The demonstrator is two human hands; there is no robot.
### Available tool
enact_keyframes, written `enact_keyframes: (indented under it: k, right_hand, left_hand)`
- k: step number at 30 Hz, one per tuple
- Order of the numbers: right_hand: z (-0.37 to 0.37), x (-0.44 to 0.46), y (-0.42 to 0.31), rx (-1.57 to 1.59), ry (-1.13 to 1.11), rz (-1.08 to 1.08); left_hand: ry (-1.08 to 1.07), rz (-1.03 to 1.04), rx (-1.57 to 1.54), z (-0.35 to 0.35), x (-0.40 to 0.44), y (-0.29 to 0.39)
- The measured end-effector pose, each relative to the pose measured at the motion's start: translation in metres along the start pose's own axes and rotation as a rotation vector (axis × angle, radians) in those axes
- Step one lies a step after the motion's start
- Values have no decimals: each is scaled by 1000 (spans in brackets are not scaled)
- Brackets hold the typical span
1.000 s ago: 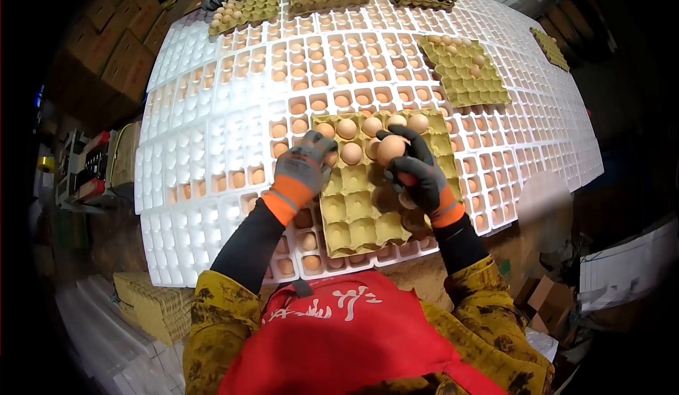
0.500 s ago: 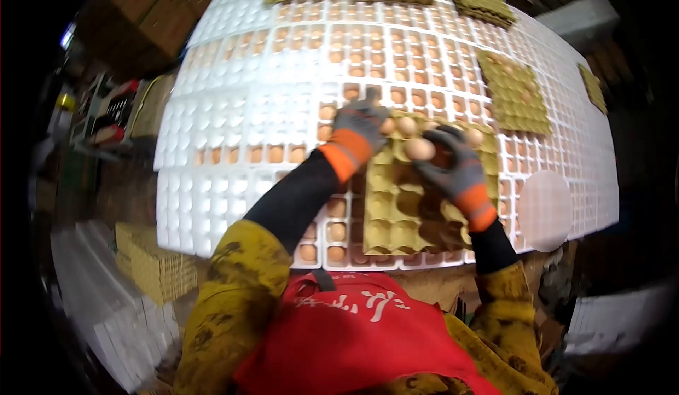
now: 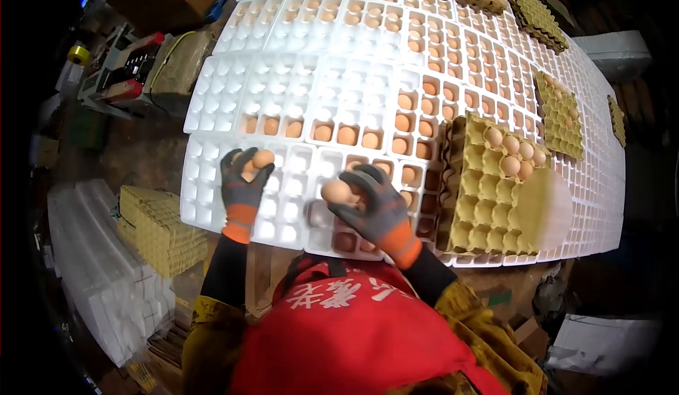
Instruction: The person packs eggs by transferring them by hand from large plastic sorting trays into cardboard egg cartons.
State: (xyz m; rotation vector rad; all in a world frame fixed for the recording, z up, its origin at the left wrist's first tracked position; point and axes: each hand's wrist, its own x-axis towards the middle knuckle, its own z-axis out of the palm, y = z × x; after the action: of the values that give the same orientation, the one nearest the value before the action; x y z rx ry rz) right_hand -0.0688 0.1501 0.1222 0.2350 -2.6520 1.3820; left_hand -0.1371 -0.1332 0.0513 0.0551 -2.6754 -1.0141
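My left hand (image 3: 244,183), in a grey and orange glove, is closed round eggs (image 3: 263,159) over the white foam tray (image 3: 286,232) at the near left. My right hand (image 3: 371,207), gloved the same way, holds eggs (image 3: 335,190) above the neighbouring foam tray (image 3: 322,240); one sticks out past its fingertips. A few eggs lie in that tray's cups, partly hidden under the right hand. Right of my hands, a stack of yellow pulp trays (image 3: 472,215) rests on the foam trays, with several eggs (image 3: 510,166) in its top one.
Foam trays holding rows of eggs (image 3: 347,135) cover the table. More pulp trays (image 3: 562,115) lie at the right and far side. A machine (image 3: 127,77) stands at the left. On the floor at lower left are stacked pulp trays (image 3: 159,229) and white foam stacks (image 3: 106,275).
Both hands have moved left from the pulp tray with eggs in them, and now hover over the near foam trays. The view has swung left, and the pulp stack appears farther right.
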Motion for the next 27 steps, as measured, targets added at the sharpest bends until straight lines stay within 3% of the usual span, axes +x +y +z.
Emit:
enact_keyframes:
  k: [4,6,8,10,12,13,14,16,18,20,21,24,26,27]
  right_hand:
    - [80,54,0,-254,-152,144]
    - [108,70,8,-468,-269,210]
    - [120,65,16,-415,-134,210]
    - [113,61,16,-36,-97,401]
    - [129,43,65,-55,31,146]
    - [111,48,26,474,-14,605]
    - [109,48,31,575,67,498]
    - [92,41,22,858,139,525]
    - [91,31,19,1050,171,469]
    - [94,20,19,810,58,479]
    - [102,12,15,792,55,515]
    - [129,5,-9,294,-10,167]
    - [146,12,-22,258,-43,159]
    - [155,15,-9,20,-15,-62]
  left_hand:
    - [-96,92,119,4,18,-16]
    - [-249,194,311,21,19,-27]
    - [-314,173,365,19,26,-27]
    - [-309,152,293,16,25,-43]
    - [-365,113,168,6,31,-52]
    - [-251,239,100,8,30,-65]
    - [-218,185,-73,2,37,-67]
    - [-162,65,-417,-8,45,-73]
    - [-24,-57,-510,-10,50,-92]
    - [138,251,-334,-9,62,-105]
    - [130,223,-340,-4,62,-107]
    - [100,395,-65,14,67,-133]
    - [104,349,-14,20,65,-131]
    - [100,350,84,19,66,-131]
